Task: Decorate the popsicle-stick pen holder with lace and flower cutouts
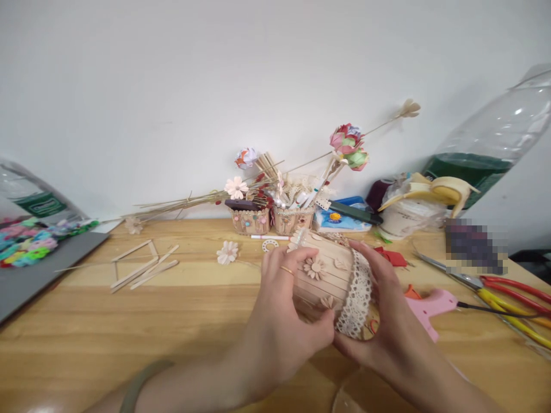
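Tilted on its side above the table, a round holder made of wooden craft sticks [323,281] is held between both hands. Cream lace trim [356,295] runs round its right end, and small wooden flowers [315,268] sit on its side. My left hand [282,312] grips the left part, its thumb at a lower flower [328,302]. On the lace end, my right hand [387,312] has its fingers wrapped round the rim. The holder's underside and some fingertips are hidden. Just right of my right hand lies a pink glue gun [433,308].
Two decorated stick pots [250,222] with flowers and pens stand by the wall. Scissors with red and yellow handles [512,298] lie right. Loose craft sticks [144,267] and a pale flower [227,252] lie left. A large bottle [486,137] leans at right; a laptop [51,272] is at left.
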The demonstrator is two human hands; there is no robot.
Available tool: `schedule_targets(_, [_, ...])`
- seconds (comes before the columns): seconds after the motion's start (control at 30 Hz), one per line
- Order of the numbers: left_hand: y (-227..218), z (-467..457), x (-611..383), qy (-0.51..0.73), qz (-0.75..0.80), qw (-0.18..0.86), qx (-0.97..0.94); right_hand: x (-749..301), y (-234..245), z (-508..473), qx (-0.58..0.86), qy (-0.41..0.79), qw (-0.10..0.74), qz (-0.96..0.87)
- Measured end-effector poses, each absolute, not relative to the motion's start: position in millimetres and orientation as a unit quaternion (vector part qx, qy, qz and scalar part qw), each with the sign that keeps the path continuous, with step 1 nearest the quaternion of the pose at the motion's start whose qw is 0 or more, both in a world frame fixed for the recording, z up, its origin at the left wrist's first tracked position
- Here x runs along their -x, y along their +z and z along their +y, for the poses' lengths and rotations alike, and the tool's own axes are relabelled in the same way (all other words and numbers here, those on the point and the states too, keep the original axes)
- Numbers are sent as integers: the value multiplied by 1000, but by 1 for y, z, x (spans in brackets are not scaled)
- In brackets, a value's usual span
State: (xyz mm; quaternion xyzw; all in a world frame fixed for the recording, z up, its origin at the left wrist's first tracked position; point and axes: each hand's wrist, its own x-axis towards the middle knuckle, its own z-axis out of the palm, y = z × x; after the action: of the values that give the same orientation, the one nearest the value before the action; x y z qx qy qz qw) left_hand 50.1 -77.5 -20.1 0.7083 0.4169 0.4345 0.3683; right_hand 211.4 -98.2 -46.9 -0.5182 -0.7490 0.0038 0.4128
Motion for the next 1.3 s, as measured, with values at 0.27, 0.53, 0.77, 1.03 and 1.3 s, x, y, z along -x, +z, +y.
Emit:
schedule_targets(0.27, [-19, -79, -50, 436, 415, 355, -716, -211, -46, -100, 522, 3, 408, -749])
schedule_targets(0.53, [-17, -81, -50, 432, 429, 362, -706, -208, -46, -99, 520, -25, 404, -752])
schedule_targets(0.77, [-18, -81, -49, 437, 427, 365, -703, -207, -44, -100, 513, -58, 403, -756])
schedule_targets(1.03, [-20, -83, -50, 442, 425, 373, -696, -207, -44, -100, 513, -58, 402, -756])
schedule_targets(1.3, [-15, -79, -41, 410, 374, 558, -616, -211, -47, -97, 525, 43, 403, -748])
